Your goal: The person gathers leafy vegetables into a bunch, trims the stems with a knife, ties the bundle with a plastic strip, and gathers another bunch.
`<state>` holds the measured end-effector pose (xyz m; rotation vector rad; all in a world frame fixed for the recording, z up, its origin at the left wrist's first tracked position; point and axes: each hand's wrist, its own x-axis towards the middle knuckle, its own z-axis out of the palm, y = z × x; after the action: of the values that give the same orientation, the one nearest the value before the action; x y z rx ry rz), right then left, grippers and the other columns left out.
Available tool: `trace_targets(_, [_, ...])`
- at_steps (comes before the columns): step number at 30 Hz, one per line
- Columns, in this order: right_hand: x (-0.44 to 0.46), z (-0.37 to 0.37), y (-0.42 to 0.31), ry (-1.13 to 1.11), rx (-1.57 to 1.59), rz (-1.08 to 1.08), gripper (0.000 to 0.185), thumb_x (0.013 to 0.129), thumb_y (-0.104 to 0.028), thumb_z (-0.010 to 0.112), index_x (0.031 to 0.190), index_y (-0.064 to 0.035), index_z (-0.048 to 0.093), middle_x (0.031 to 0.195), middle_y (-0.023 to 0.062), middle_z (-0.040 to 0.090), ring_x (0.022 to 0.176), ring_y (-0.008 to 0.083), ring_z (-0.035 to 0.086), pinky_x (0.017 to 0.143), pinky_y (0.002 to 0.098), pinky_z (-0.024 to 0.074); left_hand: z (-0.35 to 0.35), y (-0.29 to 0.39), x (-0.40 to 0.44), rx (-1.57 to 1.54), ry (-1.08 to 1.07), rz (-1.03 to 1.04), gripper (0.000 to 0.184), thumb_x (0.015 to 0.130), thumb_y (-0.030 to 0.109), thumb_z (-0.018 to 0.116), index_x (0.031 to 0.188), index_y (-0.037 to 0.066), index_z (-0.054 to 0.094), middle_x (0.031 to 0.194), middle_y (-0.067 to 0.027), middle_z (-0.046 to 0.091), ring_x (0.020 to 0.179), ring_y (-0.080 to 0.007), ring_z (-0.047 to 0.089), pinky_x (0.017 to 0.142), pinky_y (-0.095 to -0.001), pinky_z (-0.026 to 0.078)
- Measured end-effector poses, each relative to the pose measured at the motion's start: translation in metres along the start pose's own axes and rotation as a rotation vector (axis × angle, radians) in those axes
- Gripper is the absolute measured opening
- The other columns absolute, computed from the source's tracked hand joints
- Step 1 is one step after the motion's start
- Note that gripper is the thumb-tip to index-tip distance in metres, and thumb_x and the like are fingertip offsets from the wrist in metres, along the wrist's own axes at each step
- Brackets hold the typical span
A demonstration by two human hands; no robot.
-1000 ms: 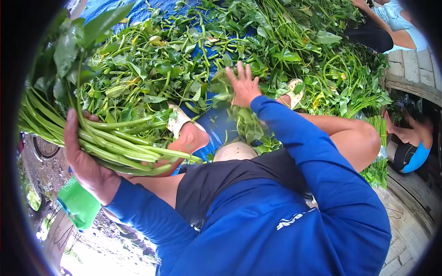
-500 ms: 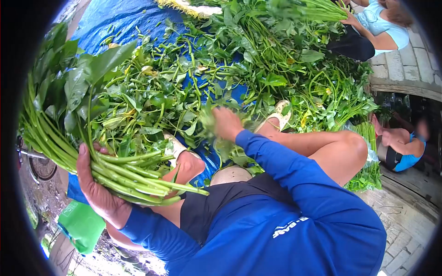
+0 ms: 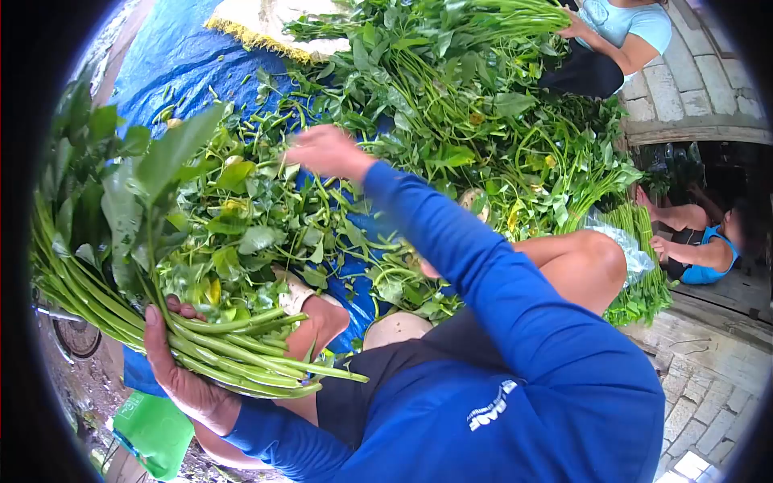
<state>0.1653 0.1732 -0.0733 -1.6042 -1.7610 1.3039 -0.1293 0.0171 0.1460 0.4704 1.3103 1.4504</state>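
My left hand (image 3: 193, 378) is wrapped round a thick bunch of leafy green stems (image 3: 241, 350) that looks like water spinach. Its cut ends point right, over my lap, and its broad leaves rise at the far left. Over the litter of trimmed leaves and stem pieces (image 3: 250, 233) reaches my right hand (image 3: 330, 151). Motion smears its fingers, and I can make out nothing held in them. Just right of that hand lies a large heap of uncut greens (image 3: 451, 121).
A blue tarp (image 3: 173, 68) lies under the greens, with a yellow-fringed white sack (image 3: 270, 28) at the top. One person (image 3: 636, 36) holds greens at upper right; another (image 3: 708, 249) sits at right near a plastic bag (image 3: 632, 253). A green plastic item (image 3: 153, 431) is at lower left.
My right hand has moved forward and left, from near my knees to over the trimmed pieces. Greens blurred beside it before no longer show there. My left hand still holds the bunch.
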Motion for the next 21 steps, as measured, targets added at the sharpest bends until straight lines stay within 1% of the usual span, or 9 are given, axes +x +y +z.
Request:
trace_targets(2, [-0.018,-0.044,0.100,0.519,-0.395,0.161,0.038,0.077,-0.028,0.082,0.095,0.0042,0.075,0.104,0.0251,0.073,0.103,0.0406,0.070,0.094,0.0475,0.0580,0.007,-0.011,0.004,0.019,0.051,-0.017,0.025,0.104,0.026,0.071,0.107,0.002,0.066,0.096,-0.0083,0.068,0.085,-0.0144,0.066,0.072,-0.0261,0.057])
trace_targets(3, [-0.030,-0.075,0.134,0.614,-0.507,0.220,0.040,0.078,-0.025,0.078,0.106,0.0038,0.073,0.111,0.0269,0.071,0.110,0.0436,0.067,0.101,0.0477,0.0544,0.010,-0.015,0.006,0.031,0.076,-0.024,0.024,0.103,0.025,0.071,0.107,0.001,0.066,0.095,-0.0083,0.068,0.084,-0.0144,0.066,0.070,-0.0258,0.057])
trace_targets(4, [-0.033,-0.099,0.180,0.654,-0.747,0.289,0.055,0.080,-0.022,0.074,0.129,0.0020,0.066,0.129,0.0293,0.063,0.125,0.0436,0.059,0.111,0.0490,0.0482,0.010,-0.019,0.009,0.027,0.045,-0.056,0.025,0.103,0.025,0.072,0.107,0.001,0.067,0.096,-0.0088,0.069,0.084,-0.0139,0.067,0.068,-0.0248,0.057])
trace_targets(6, [-0.050,-0.141,0.204,0.620,-0.764,0.529,0.103,0.081,-0.031,0.074,0.167,-0.0054,0.025,0.167,0.0306,0.029,0.158,0.0427,0.028,0.126,0.0617,0.0285,0.024,-0.027,0.011,0.075,0.086,-0.056,0.025,0.102,0.024,0.073,0.105,0.000,0.070,0.095,-0.0098,0.070,0.084,-0.0144,0.067,0.069,-0.0241,0.056])
trace_targets(9, [-0.056,-0.173,0.209,0.388,-0.622,0.685,0.116,0.078,-0.045,0.079,0.169,-0.0036,0.019,0.169,0.0274,0.031,0.158,0.0442,0.029,0.129,0.0577,0.0230,0.048,-0.041,0.017,0.133,0.072,-0.050,0.025,0.100,0.023,0.075,0.103,-0.001,0.071,0.093,-0.0105,0.070,0.082,-0.0153,0.068,0.068,-0.0245,0.056])
trace_targets(13, [-0.029,-0.190,0.199,0.070,-0.327,0.825,0.121,0.075,-0.059,0.079,0.169,-0.0049,0.026,0.169,0.0279,0.034,0.154,0.0457,0.036,0.129,0.0524,0.0290,0.064,-0.052,0.026,0.190,0.008,-0.102,0.023,0.102,0.022,0.073,0.110,0.001,0.071,0.096,-0.0097,0.069,0.084,-0.0158,0.066,0.069,-0.0259,0.056])
trace_targets(14, [-0.034,-0.170,0.197,0.200,-0.464,0.808,0.116,0.075,-0.059,0.081,0.165,-0.0049,0.033,0.171,0.0251,0.030,0.157,0.0446,0.032,0.126,0.0609,0.0297,0.068,-0.055,0.027,0.202,0.001,-0.094,0.025,0.101,0.024,0.074,0.110,0.000,0.071,0.096,-0.0094,0.069,0.084,-0.0151,0.066,0.070,-0.0261,0.056])
trace_targets(17, [-0.041,-0.131,0.235,0.427,-0.339,0.670,0.118,0.075,-0.059,0.080,0.165,-0.0031,0.029,0.163,0.0272,0.041,0.152,0.0442,0.039,0.123,0.0594,0.0340,0.075,-0.059,0.030,0.229,-0.030,-0.116,0.027,0.101,0.026,0.074,0.109,0.000,0.071,0.095,-0.0090,0.068,0.084,-0.0144,0.065,0.070,-0.0261,0.055])
trace_targets(21, [-0.056,-0.100,0.215,0.411,-0.583,0.681,0.119,0.074,-0.045,0.084,0.167,-0.0044,0.021,0.155,0.0264,0.047,0.142,0.0440,0.049,0.116,0.0608,0.0394,0.083,-0.067,0.028,0.285,-0.035,-0.108,0.029,0.101,0.028,0.074,0.106,-0.001,0.071,0.091,-0.0084,0.068,0.081,-0.0142,0.065,0.070,-0.0257,0.055])
